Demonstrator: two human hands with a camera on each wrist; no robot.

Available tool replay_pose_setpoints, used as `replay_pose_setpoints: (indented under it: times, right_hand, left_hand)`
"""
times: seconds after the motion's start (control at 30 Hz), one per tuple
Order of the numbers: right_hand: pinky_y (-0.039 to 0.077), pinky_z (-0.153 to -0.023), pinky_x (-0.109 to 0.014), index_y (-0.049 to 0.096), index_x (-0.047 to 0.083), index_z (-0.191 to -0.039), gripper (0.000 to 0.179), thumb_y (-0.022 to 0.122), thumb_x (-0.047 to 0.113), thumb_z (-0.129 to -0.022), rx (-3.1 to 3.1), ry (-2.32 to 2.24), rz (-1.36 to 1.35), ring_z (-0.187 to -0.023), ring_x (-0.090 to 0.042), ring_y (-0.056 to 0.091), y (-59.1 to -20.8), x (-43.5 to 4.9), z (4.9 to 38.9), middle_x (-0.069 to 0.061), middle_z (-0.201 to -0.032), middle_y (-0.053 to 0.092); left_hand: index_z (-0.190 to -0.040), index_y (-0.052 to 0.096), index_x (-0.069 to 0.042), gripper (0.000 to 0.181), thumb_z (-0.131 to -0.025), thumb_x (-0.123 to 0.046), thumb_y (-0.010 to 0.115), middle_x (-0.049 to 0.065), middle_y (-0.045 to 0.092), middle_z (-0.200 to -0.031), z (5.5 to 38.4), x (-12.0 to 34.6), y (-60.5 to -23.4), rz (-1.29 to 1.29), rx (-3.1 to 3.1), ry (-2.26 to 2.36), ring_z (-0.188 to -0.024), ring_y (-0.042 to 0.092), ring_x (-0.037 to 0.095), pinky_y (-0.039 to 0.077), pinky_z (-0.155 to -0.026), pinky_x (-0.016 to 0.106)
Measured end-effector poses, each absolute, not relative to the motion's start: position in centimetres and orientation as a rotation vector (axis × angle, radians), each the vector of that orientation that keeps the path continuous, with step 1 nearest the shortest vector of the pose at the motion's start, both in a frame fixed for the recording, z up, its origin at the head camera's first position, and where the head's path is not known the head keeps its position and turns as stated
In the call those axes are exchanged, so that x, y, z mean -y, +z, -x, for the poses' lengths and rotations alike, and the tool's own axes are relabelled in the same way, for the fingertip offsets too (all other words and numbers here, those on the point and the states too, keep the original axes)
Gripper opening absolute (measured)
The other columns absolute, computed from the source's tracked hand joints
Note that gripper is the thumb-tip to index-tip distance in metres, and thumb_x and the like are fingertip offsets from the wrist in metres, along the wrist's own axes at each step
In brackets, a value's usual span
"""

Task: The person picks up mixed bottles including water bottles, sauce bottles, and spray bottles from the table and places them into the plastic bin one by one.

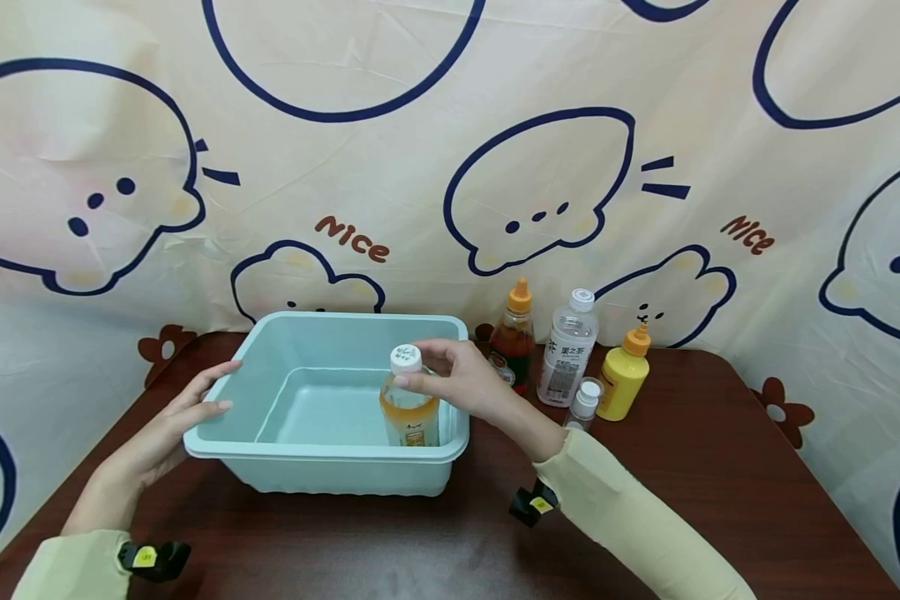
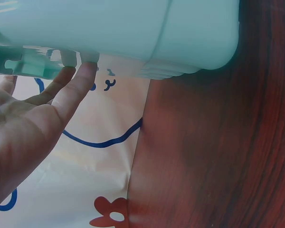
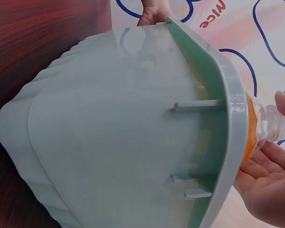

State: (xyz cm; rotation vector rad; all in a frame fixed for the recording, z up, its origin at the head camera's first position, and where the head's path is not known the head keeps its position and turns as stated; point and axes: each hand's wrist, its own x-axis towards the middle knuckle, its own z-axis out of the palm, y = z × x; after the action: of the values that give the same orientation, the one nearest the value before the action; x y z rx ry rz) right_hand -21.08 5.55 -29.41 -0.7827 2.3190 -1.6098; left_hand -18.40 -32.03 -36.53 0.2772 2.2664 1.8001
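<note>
A pale blue plastic bin (image 1: 330, 472) stands on the table. My left hand (image 1: 167, 429) is at its left side, with fingers reaching over the rim. In the left wrist view, the left hand's straight fingers (image 2: 76, 90) meet the outer wall under the rim. Inside the bin's right end, my right hand (image 1: 461, 379) holds a clear drink bottle (image 1: 412, 429) with a white cap and an orange band. The right wrist view shows that bottle (image 3: 251, 126) above the rim, its neck between thumb and fingers. The bin's wall hides its lower part there.
Right of the bin stand a dark red squeeze bottle (image 1: 512, 342) with an orange nozzle, a clear bottle (image 1: 567, 354) with a white cap, a small white-topped bottle (image 1: 585, 402) and a yellow squeeze bottle (image 1: 622, 383). A patterned cloth (image 1: 390, 167) hangs behind the brown table (image 1: 645, 475).
</note>
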Motion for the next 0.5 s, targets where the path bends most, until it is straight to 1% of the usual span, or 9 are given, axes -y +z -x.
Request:
replay_pose_setpoints:
  times: [0.23,0.5]
  right_hand:
    - [0.037,-0.098,-0.039,0.054,0.008,-0.123,0.045,0.067,0.021,-0.083,-2.31,-1.618,0.785,-0.121,-0.02,0.046,-29.28,-5.86,21.1,-0.006,-0.125,0.055]
    - [0.034,-0.1,-0.038,0.055,0.008,-0.123,0.043,0.065,0.022,-0.084,-2.291,-1.651,0.807,-0.123,-0.018,0.044,-28.72,-6.48,21.19,-0.005,-0.126,0.054]
  left_hand:
    - [-0.14,0.017,-0.039,0.051,-0.096,-0.022,0.038,0.019,0.003,-0.137,18.28,32.01,-36.5,-0.263,-2.283,1.794,-0.089,0.057,0.017,0.052,-0.069,0.038]
    - [-0.14,0.017,-0.039,0.051,-0.096,-0.022,0.037,0.019,0.002,-0.137,18.34,32.05,-36.54,-0.273,-2.277,1.799,-0.088,0.057,0.017,0.052,-0.069,0.038]
